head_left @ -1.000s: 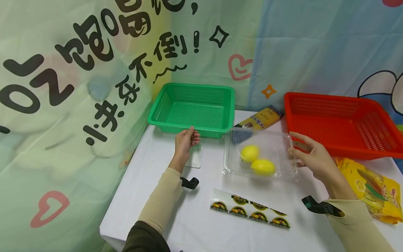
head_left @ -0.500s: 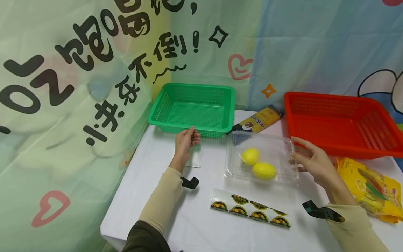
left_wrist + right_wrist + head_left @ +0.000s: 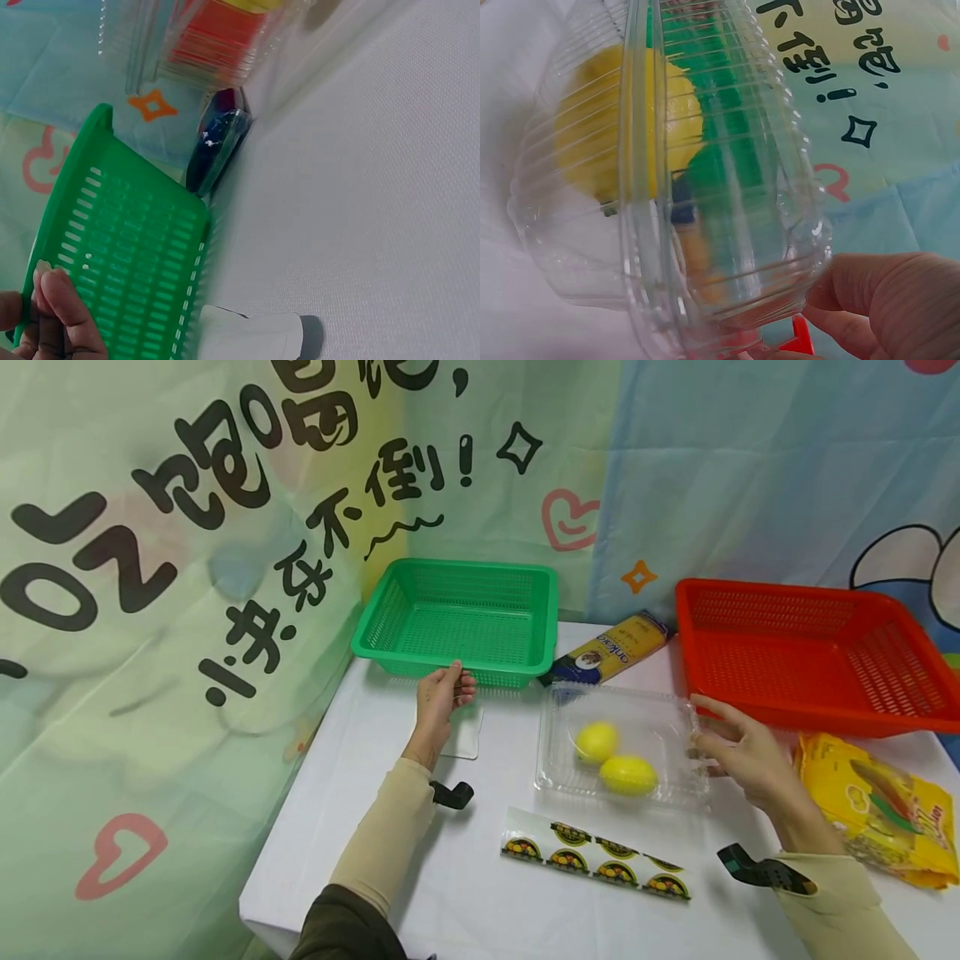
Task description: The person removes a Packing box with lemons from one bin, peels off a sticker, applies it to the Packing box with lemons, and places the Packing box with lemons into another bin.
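Sitting on white table (image 3: 360, 793): red basket (image 3: 817, 652) far right, green basket (image 3: 465, 618) far left; left hand (image 3: 442, 697) grips green basket's near rim, fingers curled over it; clear plastic box (image 3: 622, 739) sits between baskets, right hand (image 3: 738, 747) pinches its right edge; two lemons (image 3: 615, 760) inside box, touching.

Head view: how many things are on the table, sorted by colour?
Yellow: 4 – two lemons, pasta packet, snack bag
Green: 1 – basket
Red: 1 – basket
Clear: 1 – clamshell box
Sticker strip: 1
White card: 1
Total: 9
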A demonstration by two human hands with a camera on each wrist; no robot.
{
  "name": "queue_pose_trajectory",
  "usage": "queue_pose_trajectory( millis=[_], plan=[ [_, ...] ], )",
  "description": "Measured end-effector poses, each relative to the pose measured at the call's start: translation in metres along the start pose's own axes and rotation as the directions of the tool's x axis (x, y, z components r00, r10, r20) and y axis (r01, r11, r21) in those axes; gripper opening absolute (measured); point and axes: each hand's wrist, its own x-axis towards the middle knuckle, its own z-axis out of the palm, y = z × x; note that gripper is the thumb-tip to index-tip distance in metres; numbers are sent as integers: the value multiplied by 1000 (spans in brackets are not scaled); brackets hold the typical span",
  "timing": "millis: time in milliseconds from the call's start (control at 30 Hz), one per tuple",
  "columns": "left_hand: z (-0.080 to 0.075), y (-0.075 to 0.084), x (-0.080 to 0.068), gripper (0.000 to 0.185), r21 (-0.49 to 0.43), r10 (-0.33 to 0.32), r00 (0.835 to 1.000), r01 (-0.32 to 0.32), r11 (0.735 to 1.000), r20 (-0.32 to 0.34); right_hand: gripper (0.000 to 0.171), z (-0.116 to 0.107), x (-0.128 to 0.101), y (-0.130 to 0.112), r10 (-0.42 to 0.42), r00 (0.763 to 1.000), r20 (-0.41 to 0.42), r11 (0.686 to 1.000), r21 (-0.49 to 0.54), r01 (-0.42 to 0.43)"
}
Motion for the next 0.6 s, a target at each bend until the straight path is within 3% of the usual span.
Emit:
queue_pose_trajectory(
  millis=[600],
  plan=[
    [0,0,0,32,8,5,1000,-5,1000,-3,64,8,0,5,-63,998,1,998,26,63]
  ],
)
